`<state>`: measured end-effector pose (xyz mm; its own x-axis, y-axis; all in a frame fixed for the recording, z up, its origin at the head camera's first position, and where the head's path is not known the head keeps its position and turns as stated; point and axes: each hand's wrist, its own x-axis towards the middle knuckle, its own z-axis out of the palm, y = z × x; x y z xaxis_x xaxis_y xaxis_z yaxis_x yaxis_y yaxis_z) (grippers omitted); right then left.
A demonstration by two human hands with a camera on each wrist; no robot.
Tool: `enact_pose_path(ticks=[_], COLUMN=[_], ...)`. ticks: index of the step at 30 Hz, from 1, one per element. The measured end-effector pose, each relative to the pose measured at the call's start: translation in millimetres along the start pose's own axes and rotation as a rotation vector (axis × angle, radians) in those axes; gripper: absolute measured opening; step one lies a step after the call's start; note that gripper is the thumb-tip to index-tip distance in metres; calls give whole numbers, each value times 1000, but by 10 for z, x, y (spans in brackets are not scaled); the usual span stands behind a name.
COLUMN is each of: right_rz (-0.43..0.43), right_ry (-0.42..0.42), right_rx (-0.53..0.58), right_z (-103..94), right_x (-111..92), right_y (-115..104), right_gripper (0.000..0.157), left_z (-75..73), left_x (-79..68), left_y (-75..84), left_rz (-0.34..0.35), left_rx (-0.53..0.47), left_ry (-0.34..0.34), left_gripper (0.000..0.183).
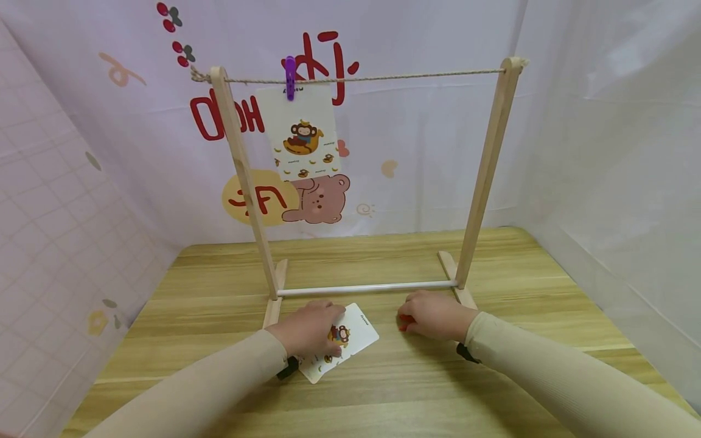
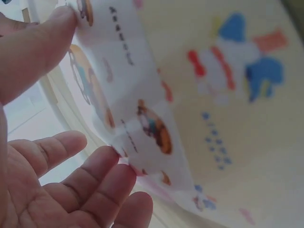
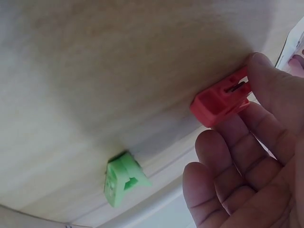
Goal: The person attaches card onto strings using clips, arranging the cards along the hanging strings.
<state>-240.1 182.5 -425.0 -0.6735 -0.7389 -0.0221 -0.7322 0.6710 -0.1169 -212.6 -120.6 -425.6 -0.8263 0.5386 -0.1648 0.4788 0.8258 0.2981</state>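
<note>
My left hand (image 1: 310, 328) lies over a white card (image 1: 358, 328) with a monkey-and-banana print, close to the table. In the left wrist view, the thumb and fingertips grip the edges of this monkey card (image 2: 137, 95). Another printed card (image 2: 228, 137), with a blurred blue, white and red figure, shows beside it. To the right, my right hand (image 1: 438, 314) pinches a red clothespin (image 3: 218, 102) between thumb and fingers, just over the tabletop. A green clothespin (image 3: 124, 178) sits on the table near those fingers; in the head view it is hidden.
A wooden frame (image 1: 484, 182) with a white crossbar (image 1: 367, 288) stands behind both hands. From its rope (image 1: 405, 76), a purple clothespin (image 1: 290, 78) hangs a monkey sheet (image 1: 301, 134) at the left. Printed cloth (image 1: 416, 152) hangs around the wooden table (image 1: 372, 395).
</note>
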Motion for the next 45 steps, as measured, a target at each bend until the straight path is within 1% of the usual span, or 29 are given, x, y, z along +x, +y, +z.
enact_pose_path(ticks=[2,6,8,12,15,18,20,22,24,27,29,31,34,37,41,45], right_rz=[3,12,11,4,-1,-6,-11,-15,-19,-23,-22,-18,-15,-15,-18,-34], right_ry=[0,-3,-7,-16,-18,-14,-12,-12,-13,-16,-20,-24,-26,-23,-21,-16], right_rx=[-1,3,5,1,-5,-5,-5,-4,-3,2,3,5,5,3,3,1], right_z=[4,12,14,14,11,5,0,-5,-6,-4,-3,-4,-12,-19,-25,-38], right_x=[1,2,4,12,17,19,19,20,22,26,28,29,29,28,26,25], right_y=[0,7,9,11,11,8,5,4,6,9,9,8,0,-7,-14,-29], right_gripper=[18,18,18,16,16,17,17,18,18,20,21,22,22,21,21,20], left_z=[-18,-52,-54,-18,4,6,5,10,20,30,28,12,-15,-26,-3,11], left_x=[15,64,94,145,172,184,194,210,233,261,277,288,305,319,353,393], left_y=[2,24,42,75,89,88,83,71,53,32,25,28,40,54,54,41], left_rz=[3,2,-12,-53,-65,-61,-56,-56,-65,-94,-118,-142,-175,-197,-212,-237], left_rx=[-11,-33,-33,-9,-2,-10,-12,-16,-30,-85,-139,-194,-236,-226,-216,-253], left_ry=[2,33,41,24,14,11,15,16,17,17,13,4,-4,-9,-4,3], left_gripper=[70,67,69,75,67,53,49,51,56,68,73,73,72,73,75,74])
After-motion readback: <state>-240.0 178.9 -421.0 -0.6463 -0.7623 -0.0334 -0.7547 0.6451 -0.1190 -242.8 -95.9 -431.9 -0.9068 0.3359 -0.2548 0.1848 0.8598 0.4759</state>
